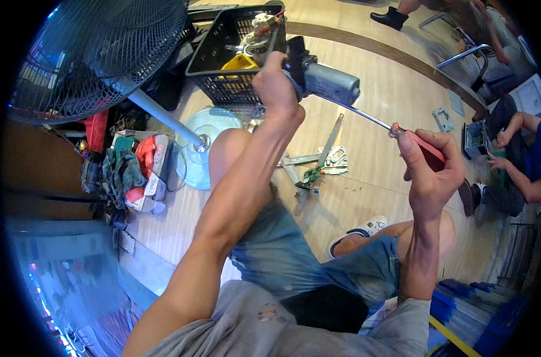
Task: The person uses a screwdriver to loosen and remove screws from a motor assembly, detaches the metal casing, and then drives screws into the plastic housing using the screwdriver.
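Raised in front of me, my left hand [276,89] is closed round the near end of a grey cylindrical motor [330,84] with a black bracket [296,59] on it. My right hand [429,163] grips a screwdriver [428,150] by its red handle. Its long steel shaft points up and left toward the motor's underside, and whether the tip touches a screw is hidden behind the motor and my left hand. Below them on the floor lie a flat metal plate [337,159], a long metal strip [331,140] and a small green part [313,174].
A black plastic crate [235,89] with loose parts stands beyond my left hand. At left, a large fan [110,47] rises from a round base [196,160], near a white box [159,181] of rags. Another person's hands [505,140] hold a dark boxy part [475,138] at right.
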Tool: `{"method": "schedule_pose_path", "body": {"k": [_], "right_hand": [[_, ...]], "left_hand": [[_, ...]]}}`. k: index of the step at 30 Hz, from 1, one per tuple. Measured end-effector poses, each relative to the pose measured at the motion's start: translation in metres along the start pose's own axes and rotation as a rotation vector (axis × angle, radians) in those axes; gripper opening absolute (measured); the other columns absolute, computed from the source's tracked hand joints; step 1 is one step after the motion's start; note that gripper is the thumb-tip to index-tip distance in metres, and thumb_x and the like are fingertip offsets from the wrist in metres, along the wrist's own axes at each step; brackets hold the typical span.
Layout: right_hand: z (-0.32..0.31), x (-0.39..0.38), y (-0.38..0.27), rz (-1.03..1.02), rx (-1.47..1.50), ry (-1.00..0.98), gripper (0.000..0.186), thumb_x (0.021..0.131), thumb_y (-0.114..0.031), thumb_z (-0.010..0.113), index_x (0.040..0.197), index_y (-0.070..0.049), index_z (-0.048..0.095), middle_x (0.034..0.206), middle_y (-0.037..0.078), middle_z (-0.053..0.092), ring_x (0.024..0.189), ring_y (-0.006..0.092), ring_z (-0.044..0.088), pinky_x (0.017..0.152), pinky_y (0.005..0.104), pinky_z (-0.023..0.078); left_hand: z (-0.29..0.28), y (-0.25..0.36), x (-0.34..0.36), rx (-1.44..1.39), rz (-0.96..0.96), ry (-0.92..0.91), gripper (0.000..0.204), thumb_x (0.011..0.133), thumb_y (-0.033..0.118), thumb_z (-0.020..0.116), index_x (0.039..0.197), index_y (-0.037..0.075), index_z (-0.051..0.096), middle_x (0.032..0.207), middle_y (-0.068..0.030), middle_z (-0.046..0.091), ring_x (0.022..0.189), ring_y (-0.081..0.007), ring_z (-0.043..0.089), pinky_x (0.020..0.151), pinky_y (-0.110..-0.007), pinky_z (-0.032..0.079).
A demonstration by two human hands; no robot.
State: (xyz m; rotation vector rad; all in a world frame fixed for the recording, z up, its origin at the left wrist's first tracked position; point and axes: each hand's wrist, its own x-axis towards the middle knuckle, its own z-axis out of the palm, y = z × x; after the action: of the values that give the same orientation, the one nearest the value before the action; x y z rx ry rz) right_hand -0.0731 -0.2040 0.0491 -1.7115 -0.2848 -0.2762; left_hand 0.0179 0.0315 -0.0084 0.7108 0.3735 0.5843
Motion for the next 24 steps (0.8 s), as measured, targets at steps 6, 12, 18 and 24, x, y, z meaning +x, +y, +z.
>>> {"method": "schedule_pose_path", "body": {"k": [6, 12, 18, 24], "right_hand": [[0.0, 0.006, 0.011, -0.328, -0.071, -0.141, 0.025, 0.08, 0.0, 0.075, 0.099, 0.002, 0.06, 0.094, 0.012, 0.068, 0.086, 0.0164, 0.068, 0.072, 0.025, 0.056], [-0.008, 0.005, 0.012, -0.483, -0.222, -0.152, 0.024, 0.076, 0.001, 0.078, 0.095, 0.002, 0.063, 0.09, 0.014, 0.07, 0.082, 0.0182, 0.071, 0.073, 0.0261, 0.056], [-0.007, -0.002, 0.015, -0.41, -0.213, -0.069, 0.025, 0.076, -0.003, 0.08, 0.093, 0.005, 0.064, 0.085, 0.015, 0.072, 0.078, 0.0179, 0.072, 0.072, 0.0259, 0.057], [-0.004, -0.006, 0.011, -0.166, -0.071, -0.067, 0.026, 0.079, -0.007, 0.08, 0.093, 0.006, 0.063, 0.084, 0.017, 0.072, 0.075, 0.0171, 0.07, 0.066, 0.0256, 0.057]], "left_hand": [[-0.001, 0.007, 0.001, -0.023, -0.048, -0.033, 0.024, 0.084, 0.021, 0.053, 0.087, 0.001, 0.065, 0.074, -0.0082, 0.064, 0.059, -0.0179, 0.061, 0.048, -0.033, 0.046], [0.002, 0.008, -0.003, 0.002, 0.082, 0.004, 0.017, 0.082, 0.014, 0.055, 0.082, 0.0, 0.065, 0.073, -0.0059, 0.063, 0.059, -0.0148, 0.059, 0.053, -0.03, 0.047], [0.001, 0.011, -0.006, 0.046, 0.077, -0.044, 0.023, 0.088, 0.022, 0.055, 0.089, 0.002, 0.065, 0.078, -0.0069, 0.066, 0.062, -0.0173, 0.062, 0.055, -0.032, 0.05], [0.0, 0.013, -0.006, 0.071, 0.084, -0.046, 0.022, 0.085, 0.019, 0.055, 0.08, 0.0, 0.065, 0.073, -0.0065, 0.064, 0.06, -0.0171, 0.061, 0.056, -0.032, 0.049]]}}
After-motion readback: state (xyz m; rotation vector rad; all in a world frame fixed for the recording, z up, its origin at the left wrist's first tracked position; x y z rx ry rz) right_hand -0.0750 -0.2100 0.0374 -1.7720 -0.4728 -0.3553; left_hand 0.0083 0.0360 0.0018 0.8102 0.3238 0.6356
